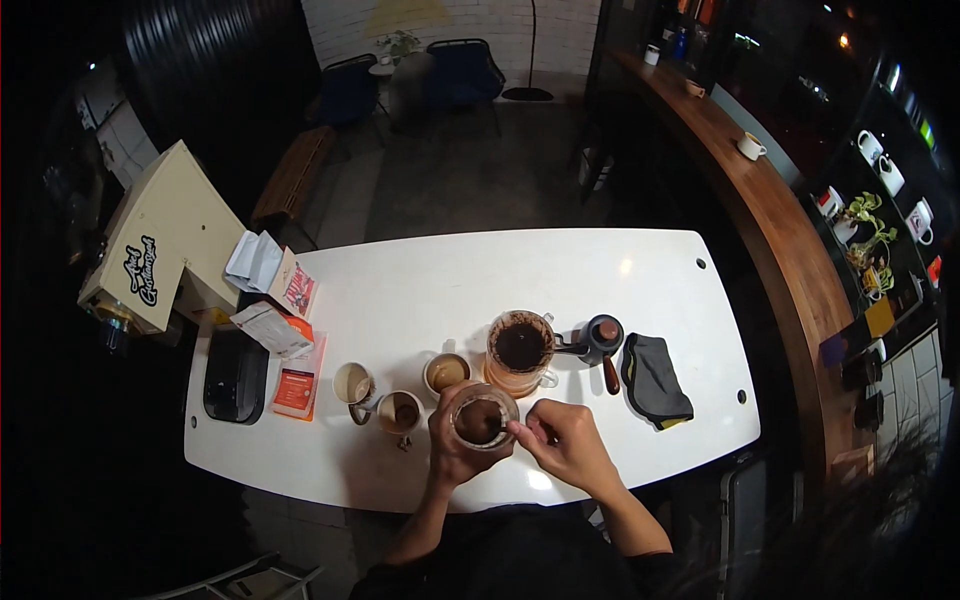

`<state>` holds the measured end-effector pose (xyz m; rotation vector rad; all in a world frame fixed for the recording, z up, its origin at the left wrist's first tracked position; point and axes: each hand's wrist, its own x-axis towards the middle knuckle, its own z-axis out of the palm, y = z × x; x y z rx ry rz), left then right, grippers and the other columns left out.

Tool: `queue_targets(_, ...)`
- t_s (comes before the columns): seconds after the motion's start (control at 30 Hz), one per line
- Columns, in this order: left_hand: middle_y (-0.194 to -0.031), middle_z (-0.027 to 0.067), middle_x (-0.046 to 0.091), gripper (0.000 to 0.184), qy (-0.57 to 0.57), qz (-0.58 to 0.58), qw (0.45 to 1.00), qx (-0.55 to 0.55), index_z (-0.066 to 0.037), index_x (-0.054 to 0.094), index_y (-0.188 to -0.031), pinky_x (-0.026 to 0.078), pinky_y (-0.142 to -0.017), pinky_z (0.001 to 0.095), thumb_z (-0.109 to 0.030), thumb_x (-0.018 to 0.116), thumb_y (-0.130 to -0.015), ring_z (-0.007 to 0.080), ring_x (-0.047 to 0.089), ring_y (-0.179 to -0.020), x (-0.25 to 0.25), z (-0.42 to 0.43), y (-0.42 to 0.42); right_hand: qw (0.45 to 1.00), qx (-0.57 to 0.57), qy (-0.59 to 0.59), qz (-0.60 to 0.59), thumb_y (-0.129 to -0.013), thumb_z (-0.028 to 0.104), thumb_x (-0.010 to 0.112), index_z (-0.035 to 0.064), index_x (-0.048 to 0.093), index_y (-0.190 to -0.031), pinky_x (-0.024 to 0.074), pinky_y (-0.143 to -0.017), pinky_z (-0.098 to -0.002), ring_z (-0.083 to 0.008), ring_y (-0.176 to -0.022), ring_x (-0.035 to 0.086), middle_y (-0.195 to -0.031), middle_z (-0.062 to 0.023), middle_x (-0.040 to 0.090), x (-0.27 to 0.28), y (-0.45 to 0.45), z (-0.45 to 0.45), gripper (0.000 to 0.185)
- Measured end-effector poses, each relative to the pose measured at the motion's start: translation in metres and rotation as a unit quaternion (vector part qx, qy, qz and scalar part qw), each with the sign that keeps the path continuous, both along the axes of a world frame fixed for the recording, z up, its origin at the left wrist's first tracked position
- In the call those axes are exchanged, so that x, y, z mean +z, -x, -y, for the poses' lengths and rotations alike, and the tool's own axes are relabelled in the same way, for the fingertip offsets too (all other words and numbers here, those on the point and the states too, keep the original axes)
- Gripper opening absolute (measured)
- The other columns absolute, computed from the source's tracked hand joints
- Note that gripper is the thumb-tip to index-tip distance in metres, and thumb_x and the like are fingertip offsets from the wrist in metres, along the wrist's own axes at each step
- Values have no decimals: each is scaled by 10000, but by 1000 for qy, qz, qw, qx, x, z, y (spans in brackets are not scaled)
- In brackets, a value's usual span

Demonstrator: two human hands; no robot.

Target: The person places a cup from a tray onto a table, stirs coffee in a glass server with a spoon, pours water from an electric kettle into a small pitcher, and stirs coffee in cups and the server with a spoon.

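My left hand [452, 450] is wrapped round a clear glass cup [484, 416] with brown contents, held up near the table's front edge. At the cup's right rim my right hand [566, 440] has its fingers curled and pinched; whatever they hold is too small to make out. Just beyond stands a glass coffee dripper [521, 345] with dark wet grounds, over a glass vessel with a handle. Left of the glass cup are a mug [446, 374] with brown liquid, another mug [401, 412] with some brown inside, and a pale cup [354, 384].
A dark kettle [601, 340] and a folded grey cloth [655, 380] lie right on the white table [480, 265]. Coffee bags [283, 280], an orange packet [298, 385], a black tray [234, 372] and a beige machine [160, 240] stand left. A wooden counter [765, 215] runs along the right.
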<state>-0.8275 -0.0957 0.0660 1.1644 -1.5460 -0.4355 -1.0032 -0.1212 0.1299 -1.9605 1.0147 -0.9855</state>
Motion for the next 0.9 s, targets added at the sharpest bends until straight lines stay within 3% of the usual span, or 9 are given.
queue_targets(0.07, -1080, 92, 619, 657, -22, -57, 998, 8, -16, 595, -1144, 548, -834, 351, -201, 891, -587, 235, 655, -953, -5, 0, 8, 999, -22, -22, -45, -850, 162, 771, 10, 546, -647, 369, -444, -299, -151, -431, 439, -494, -53, 459, -1, 7, -3, 340)
queue_targets(0.1, -1084, 96, 622, 655, 8, -6, 1000, 23, -26, 600, -1135, 540, -826, 372, -197, 894, -575, 254, 646, -958, -6, 2, 9, 998, -24, -15, -48, -851, 154, 767, 4, 587, -662, 373, -437, -289, -135, -418, 439, -480, -51, 470, 0, 9, -4, 301)
queue_targets(0.23, -1093, 101, 619, 645, -26, -40, 999, 15, -32, 603, -1127, 530, -829, 381, -195, 895, -576, 264, 633, -964, -15, 1, 16, 998, -33, -30, -42, -859, 124, 745, -8, 610, -693, 373, -439, -286, -131, -422, 454, -496, -60, 499, -6, 13, -10, 251)
queue_targets(0.5, -1113, 123, 599, 641, 29, 4, 999, -23, -8, 600, -1128, 529, -839, 384, -120, 894, -570, 282, 629, -974, -12, 7, 17, 989, -72, 126, -24, -818, -35, 724, -24, 655, -796, 408, -462, -302, -176, -485, 549, -637, -79, 588, 2, 14, -16, 73)
queue_targets(0.6, -1116, 135, 592, 655, 63, 47, 997, -23, 6, 595, -1140, 535, -832, 378, -114, 893, -569, 280, 631, -980, -12, 9, 17, 981, -58, 182, -33, -786, -59, 741, -14, 680, -844, 413, -465, -309, -187, -484, 549, -626, -73, 585, 5, 18, -17, 95)
queue_targets(0.8, -1123, 137, 588, 671, 34, -17, 998, -57, 8, 591, -1153, 541, -824, 365, -114, 896, -568, 275, 633, -981, -7, 9, 22, 974, -44, 220, -16, -752, -65, 755, -13, 698, -896, 404, -460, -306, -182, -489, 538, -602, -59, 558, 8, 24, -17, 164)
queue_targets(0.9, -1121, 137, 586, 680, 38, 17, 997, -59, 11, 585, -1162, 540, -825, 363, -114, 896, -570, 274, 633, -978, -10, 9, 23, 969, -48, 243, -22, -741, -68, 759, -16, 697, -895, 403, -460, -301, -182, -490, 531, -606, -53, 560, 8, 28, -18, 174)
